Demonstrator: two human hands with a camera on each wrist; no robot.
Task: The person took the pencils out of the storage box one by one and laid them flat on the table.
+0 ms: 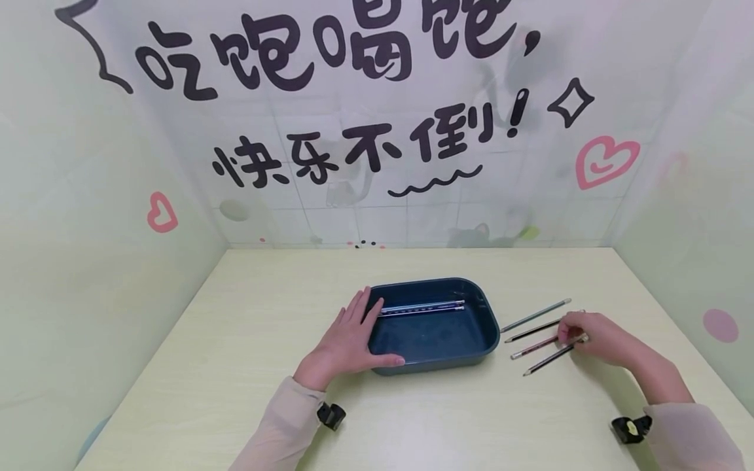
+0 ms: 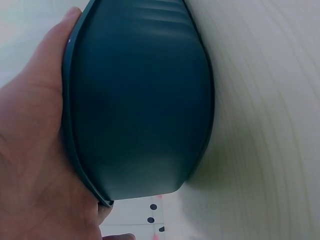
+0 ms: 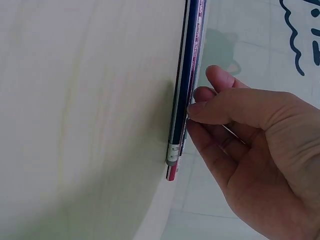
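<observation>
My left hand (image 1: 344, 347) lies against the left end of a dark blue rectangular tray (image 1: 489, 320), thumb along the front rim and fingers fairly straight across the end. The left wrist view shows the tray's outer wall (image 2: 140, 100) close up beside that hand. On the table right of the tray, several pencils lie side by side. My right hand (image 1: 595, 337) pinches a reddish pencil (image 1: 530, 348) between thumb and fingers. A dark pencil (image 1: 548, 361) lies in front of it; another dark pencil (image 1: 533, 331) and a greenish one (image 1: 536, 315) lie behind.
Inside the tray, a few shiny blue pencils (image 1: 421, 309) lie along the back. The pale wooden table (image 1: 412, 418) meets a printed curtain (image 1: 400, 222) at the back, with more curtain at both sides.
</observation>
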